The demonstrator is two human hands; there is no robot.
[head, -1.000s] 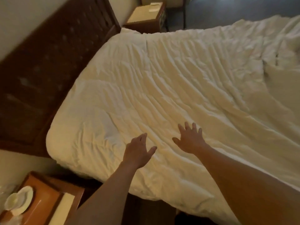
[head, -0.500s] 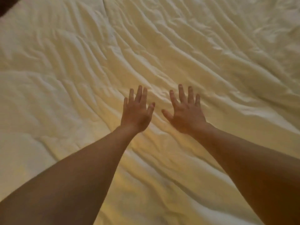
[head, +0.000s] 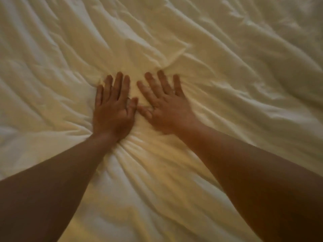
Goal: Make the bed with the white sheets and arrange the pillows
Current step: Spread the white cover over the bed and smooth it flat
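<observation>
A wrinkled white sheet fills the whole head view. My left hand lies flat on it with straight fingers, palm down, pressing into the fabric. My right hand presses flat beside it, fingers spread, and the two thumbs touch. Folds radiate outward from under both palms. No pillow is in view.
Only the creased bedding shows, with deeper ridges running toward the upper right. My two bare forearms cross the lower part of the view. The bed's edges, headboard and nightstands are out of view.
My view has closed in on the bed, losing the headboard and nightstands. Both hands came down from hovering above the sheet and now press flat on it, closer together.
</observation>
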